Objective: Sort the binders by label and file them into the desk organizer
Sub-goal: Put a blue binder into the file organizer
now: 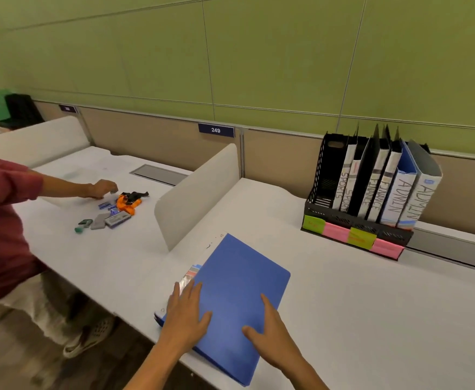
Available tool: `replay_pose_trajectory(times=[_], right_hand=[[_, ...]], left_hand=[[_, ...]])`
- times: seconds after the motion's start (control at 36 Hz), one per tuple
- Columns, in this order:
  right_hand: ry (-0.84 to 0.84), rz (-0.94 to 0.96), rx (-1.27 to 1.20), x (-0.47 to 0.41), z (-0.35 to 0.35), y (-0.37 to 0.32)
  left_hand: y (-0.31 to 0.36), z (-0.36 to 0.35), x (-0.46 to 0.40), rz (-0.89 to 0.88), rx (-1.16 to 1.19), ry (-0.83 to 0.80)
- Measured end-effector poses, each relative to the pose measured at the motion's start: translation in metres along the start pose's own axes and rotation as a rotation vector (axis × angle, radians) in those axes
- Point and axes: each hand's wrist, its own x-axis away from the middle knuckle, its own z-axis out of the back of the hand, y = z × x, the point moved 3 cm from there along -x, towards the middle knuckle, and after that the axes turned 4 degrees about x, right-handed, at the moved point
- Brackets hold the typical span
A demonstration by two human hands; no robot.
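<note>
Pressing flat left hand (187,311) and right hand (270,336), neither grip closed, on the last blue binder (239,291) at the counter's (371,305) near edge, you have six binders (382,184) already filed in the desk organizer (354,229).

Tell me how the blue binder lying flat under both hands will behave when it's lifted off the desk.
The blue binder probably lifts stiff: its cover lies flat, unbent under the left hand and right hand. Its smooth cover may slip under flat palms. Its near corner overhangs the desk edge, so gripping there looks easiest.
</note>
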Motion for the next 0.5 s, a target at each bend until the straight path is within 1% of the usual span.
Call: replay_pose_trajectory(times=[0.11,0.22,0.39,0.5], right_hand=[[-0.008,-0.021,0.04,-0.014,-0.006,-0.002],[-0.022,-0.039,0.117,-0.03,-0.016,-0.003],[-0.027,-0.151,0.214,-0.048,-0.034,0.001],[-0.073,-0.211,0.303,-0.055,-0.047,0.001]], left_hand=[[-0.012,0.01,-0.019,0.04,-0.061,0.017],[-0.023,0.011,-0.033,0.103,-0.048,-0.019],[-0.038,0.011,-0.044,0.185,0.083,-0.073],[-0.044,0.013,-0.053,0.213,0.302,-0.079]])
